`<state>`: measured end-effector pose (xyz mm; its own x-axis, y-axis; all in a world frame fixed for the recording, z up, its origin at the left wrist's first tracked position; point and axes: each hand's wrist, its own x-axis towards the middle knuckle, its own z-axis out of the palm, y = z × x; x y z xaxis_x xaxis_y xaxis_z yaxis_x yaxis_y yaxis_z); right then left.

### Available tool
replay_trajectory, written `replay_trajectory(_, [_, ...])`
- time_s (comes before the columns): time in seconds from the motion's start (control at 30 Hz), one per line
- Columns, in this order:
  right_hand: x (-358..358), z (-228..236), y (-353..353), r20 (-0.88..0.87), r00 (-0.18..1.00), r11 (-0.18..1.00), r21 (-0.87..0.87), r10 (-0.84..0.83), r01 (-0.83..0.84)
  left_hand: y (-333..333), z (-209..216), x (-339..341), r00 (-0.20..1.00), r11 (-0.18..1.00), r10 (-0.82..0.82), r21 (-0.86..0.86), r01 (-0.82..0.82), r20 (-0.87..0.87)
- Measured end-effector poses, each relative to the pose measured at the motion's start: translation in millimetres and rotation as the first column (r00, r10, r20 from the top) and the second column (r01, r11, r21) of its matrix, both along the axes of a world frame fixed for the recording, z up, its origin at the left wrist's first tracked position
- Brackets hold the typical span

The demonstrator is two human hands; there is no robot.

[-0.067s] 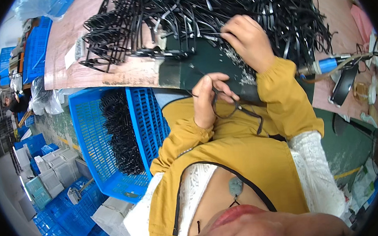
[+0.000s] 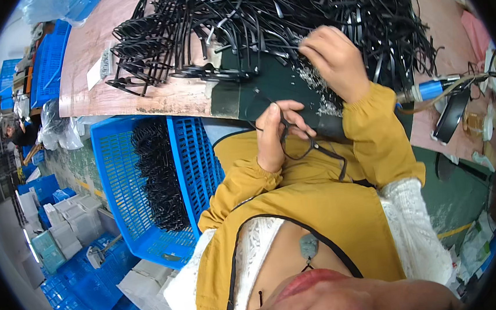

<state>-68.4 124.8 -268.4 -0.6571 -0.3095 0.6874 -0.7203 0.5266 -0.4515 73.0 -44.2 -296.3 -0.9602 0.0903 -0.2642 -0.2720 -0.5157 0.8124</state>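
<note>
Black eyeglass frames (image 2: 330, 153) hang from my left hand (image 2: 274, 134), whose thumb and fingers close round them. One rim and a bent temple arm show over my lap; the rest is partly behind the fingers. My right hand (image 2: 339, 59) is at the near edge of a big heap of black temple arms (image 2: 283, 6). Its thumb and fingertips are pinched together; what they hold, if anything, is too small to make out. Small shiny bits (image 2: 312, 77) lie scattered on a dark green mat (image 2: 280, 85) beside and below that hand.
Folded-looking black glasses frames (image 2: 141, 52) are stacked at the table's left, by a white label (image 2: 99, 70). Left of my lap stands a blue crate (image 2: 116, 183) holding many black frames. A blue-handled tool (image 2: 429, 88) and a small jar (image 2: 478, 123) sit at the right.
My right hand has shifted slightly right and toward me along the heap's edge. The left hand keeps its hold on the eyeglass frames almost in place.
</note>
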Motion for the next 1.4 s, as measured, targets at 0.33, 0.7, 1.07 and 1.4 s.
replay_trajectory(0.33, [95, 110, 65, 0.420, 0.902, 0.994, -0.076, 0.101, -0.077, -5, 4, -3, 0.997, 0.998, -0.042, -0.042, 0.045, 0.062])
replay_trajectory(0.7, [131, -18, 63, 0.567, 0.814, 0.958, -0.284, 0.128, 0.046, -10, 6, 7, 0.986, 0.987, -0.101, 0.139, 0.082, 0.131])
replay_trajectory(1.07, [137, -44, 43, 0.436, 0.898, 0.937, -0.288, -0.057, 0.199, -3, 11, 6, 0.988, 0.989, -0.103, 0.116, 0.090, 0.112])
replay_trajectory(1.4, [133, -29, 58, 0.501, 0.846, 0.806, -0.569, 0.183, 0.162, 6, 8, 14, 0.642, 0.731, -0.678, 0.429, 0.531, 0.359])
